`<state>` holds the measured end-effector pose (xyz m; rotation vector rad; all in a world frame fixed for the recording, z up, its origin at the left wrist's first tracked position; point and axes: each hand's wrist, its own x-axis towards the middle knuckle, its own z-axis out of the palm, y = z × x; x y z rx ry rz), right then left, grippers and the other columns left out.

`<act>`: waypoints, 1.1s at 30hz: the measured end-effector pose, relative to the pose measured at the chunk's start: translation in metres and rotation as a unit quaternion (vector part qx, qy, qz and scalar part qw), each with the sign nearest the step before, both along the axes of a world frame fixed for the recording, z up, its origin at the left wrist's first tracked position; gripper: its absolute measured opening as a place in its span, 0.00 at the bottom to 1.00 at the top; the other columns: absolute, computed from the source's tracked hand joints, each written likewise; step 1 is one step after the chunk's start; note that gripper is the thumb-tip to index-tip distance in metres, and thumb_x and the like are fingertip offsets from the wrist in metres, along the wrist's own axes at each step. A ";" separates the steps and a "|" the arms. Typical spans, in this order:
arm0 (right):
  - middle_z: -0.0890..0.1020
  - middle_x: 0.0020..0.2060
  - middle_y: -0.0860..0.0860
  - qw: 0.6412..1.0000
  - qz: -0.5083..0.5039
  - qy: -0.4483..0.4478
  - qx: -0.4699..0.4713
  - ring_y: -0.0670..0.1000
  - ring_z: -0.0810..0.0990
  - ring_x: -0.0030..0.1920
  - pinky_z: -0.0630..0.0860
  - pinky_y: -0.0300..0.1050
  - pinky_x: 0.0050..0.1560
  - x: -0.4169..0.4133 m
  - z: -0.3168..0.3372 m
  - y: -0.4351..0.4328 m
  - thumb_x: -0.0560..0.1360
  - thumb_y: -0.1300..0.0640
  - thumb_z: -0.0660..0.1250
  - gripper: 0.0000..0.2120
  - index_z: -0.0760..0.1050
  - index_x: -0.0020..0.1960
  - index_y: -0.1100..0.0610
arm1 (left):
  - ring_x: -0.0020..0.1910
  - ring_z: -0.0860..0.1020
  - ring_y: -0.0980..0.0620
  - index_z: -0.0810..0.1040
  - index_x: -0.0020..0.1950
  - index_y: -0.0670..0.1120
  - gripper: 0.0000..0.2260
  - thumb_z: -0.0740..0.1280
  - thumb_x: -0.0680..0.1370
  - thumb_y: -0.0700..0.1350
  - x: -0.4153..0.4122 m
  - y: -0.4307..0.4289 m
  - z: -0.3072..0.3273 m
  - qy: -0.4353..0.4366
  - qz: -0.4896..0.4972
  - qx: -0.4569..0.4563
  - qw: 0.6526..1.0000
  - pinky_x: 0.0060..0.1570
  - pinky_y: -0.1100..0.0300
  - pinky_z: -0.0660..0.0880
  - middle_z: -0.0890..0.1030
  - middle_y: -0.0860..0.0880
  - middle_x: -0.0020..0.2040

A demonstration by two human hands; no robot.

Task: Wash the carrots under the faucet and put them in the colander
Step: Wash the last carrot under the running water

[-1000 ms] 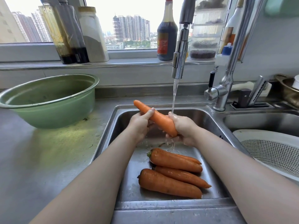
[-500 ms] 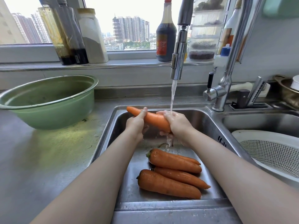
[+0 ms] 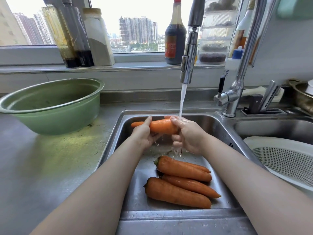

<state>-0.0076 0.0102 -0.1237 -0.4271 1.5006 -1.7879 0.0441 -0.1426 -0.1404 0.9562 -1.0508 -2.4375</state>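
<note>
- Stainless steel counter runs below a window sill, and a two-bowl sink is set into it; tower blocks show through the glass.
- Bottles and jars stand along the sill, among them a dark sauce bottle with a red cap, just left of the faucet's neck.
- A green basin sits on the counter to the left of the sink.
- The faucet's spray head hangs over the left bowl, and its water stream lands where the right hand meets the carrot.
- The held carrot lies almost level above the left bowl, thin tip to the left and thick end to the right.
- The left hand grips the narrower half, thumb over the top and fingers curled beneath.
- The right hand wraps around the thick end, fingers curled over it, with water dripping below.
- Loose carrots, at least three, lie touching one another on the floor of the left bowl, nearer the person, stalk ends to the left.
- A white colander sits in the right bowl, partly cut off by the frame.
</note>
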 end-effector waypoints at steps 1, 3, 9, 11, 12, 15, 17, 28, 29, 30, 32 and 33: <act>0.71 0.41 0.56 1.000 -0.025 0.007 0.013 0.46 0.66 0.24 0.64 0.39 0.21 0.001 -0.001 -0.002 0.88 0.51 0.58 0.12 0.76 0.65 0.52 | 0.65 0.78 0.36 0.64 0.73 0.38 0.25 0.69 0.83 0.50 -0.001 0.000 -0.001 0.010 -0.008 -0.001 1.000 0.43 0.46 0.81 0.75 0.34 0.68; 0.74 0.44 0.58 0.994 -0.083 0.031 0.061 0.47 0.68 0.24 0.68 0.40 0.23 0.001 0.000 -0.004 0.88 0.48 0.53 0.14 0.77 0.60 0.50 | 0.64 0.79 0.38 0.67 0.73 0.36 0.23 0.67 0.84 0.48 -0.002 0.003 -0.002 0.027 -0.027 -0.010 0.999 0.45 0.47 0.80 0.77 0.36 0.66; 0.84 0.52 0.61 0.947 -0.079 0.181 0.254 0.59 0.85 0.41 0.79 0.46 0.33 -0.022 -0.007 0.014 0.87 0.44 0.51 0.18 0.76 0.62 0.50 | 0.56 0.83 0.45 0.72 0.66 0.40 0.14 0.68 0.83 0.44 0.000 0.026 -0.002 0.048 -0.062 -0.071 0.994 0.57 0.47 0.80 0.84 0.42 0.58; 0.86 0.51 0.58 0.922 -0.015 0.247 0.297 0.58 0.86 0.46 0.82 0.49 0.42 -0.025 -0.018 0.018 0.86 0.40 0.55 0.21 0.81 0.58 0.51 | 0.52 0.85 0.46 0.71 0.68 0.42 0.17 0.70 0.81 0.42 0.000 0.038 -0.003 0.053 -0.081 -0.123 0.988 0.55 0.47 0.81 0.84 0.42 0.57; 0.87 0.51 0.57 0.929 0.012 0.245 0.278 0.57 0.86 0.50 0.83 0.51 0.51 -0.028 -0.024 0.018 0.86 0.41 0.56 0.21 0.82 0.56 0.52 | 0.51 0.85 0.47 0.72 0.68 0.43 0.17 0.71 0.81 0.42 0.000 0.045 -0.004 0.046 -0.097 -0.158 0.982 0.55 0.47 0.81 0.85 0.43 0.58; 0.86 0.51 0.52 0.956 0.092 0.184 0.210 0.52 0.84 0.55 0.78 0.50 0.58 -0.031 -0.026 0.027 0.84 0.51 0.62 0.11 0.82 0.58 0.52 | 0.59 0.84 0.48 0.72 0.67 0.46 0.16 0.72 0.81 0.42 0.000 0.058 -0.008 0.032 -0.136 -0.259 0.956 0.63 0.45 0.79 0.84 0.50 0.61; 0.86 0.47 0.48 0.928 0.154 0.235 0.244 0.49 0.84 0.51 0.78 0.45 0.49 -0.034 -0.024 0.034 0.78 0.55 0.68 0.09 0.81 0.56 0.48 | 0.62 0.82 0.52 0.70 0.68 0.49 0.18 0.71 0.81 0.42 0.002 0.060 -0.009 0.029 -0.182 -0.324 0.928 0.65 0.47 0.78 0.83 0.55 0.62; 0.84 0.48 0.50 0.827 0.195 0.357 0.387 0.54 0.83 0.54 0.81 0.55 0.60 -0.047 -0.031 0.041 0.73 0.60 0.75 0.10 0.78 0.49 0.48 | 0.47 0.86 0.52 0.78 0.53 0.42 0.10 0.62 0.86 0.46 0.006 0.072 0.008 0.091 -0.112 -0.443 0.885 0.50 0.55 0.83 0.87 0.45 0.47; 0.83 0.46 0.50 0.825 0.199 0.361 0.386 0.54 0.83 0.53 0.81 0.55 0.59 -0.045 -0.030 0.040 0.72 0.60 0.75 0.10 0.77 0.47 0.48 | 0.42 0.85 0.51 0.78 0.48 0.41 0.15 0.59 0.87 0.47 0.005 0.074 0.009 0.086 -0.107 -0.439 0.888 0.46 0.57 0.83 0.86 0.44 0.44; 0.83 0.45 0.50 0.826 0.203 0.360 0.384 0.54 0.83 0.52 0.82 0.56 0.58 -0.043 -0.029 0.038 0.72 0.61 0.75 0.10 0.77 0.46 0.49 | 0.39 0.83 0.50 0.77 0.43 0.40 0.20 0.56 0.88 0.49 0.003 0.075 0.011 0.086 -0.104 -0.423 0.896 0.42 0.59 0.81 0.85 0.44 0.40; 0.84 0.48 0.52 0.835 0.192 0.354 0.375 0.55 0.84 0.53 0.82 0.59 0.59 -0.040 -0.028 0.036 0.69 0.60 0.74 0.11 0.77 0.48 0.49 | 0.36 0.80 0.49 0.75 0.37 0.41 0.25 0.52 0.89 0.51 0.000 0.074 0.015 0.082 -0.095 -0.384 0.915 0.40 0.60 0.79 0.83 0.45 0.36; 0.84 0.51 0.52 0.842 0.184 0.346 0.370 0.55 0.83 0.55 0.81 0.59 0.60 -0.041 -0.029 0.036 0.68 0.57 0.74 0.14 0.76 0.51 0.48 | 0.37 0.80 0.50 0.75 0.36 0.41 0.26 0.52 0.89 0.52 -0.001 0.073 0.016 0.069 -0.090 -0.362 0.925 0.41 0.60 0.79 0.82 0.45 0.35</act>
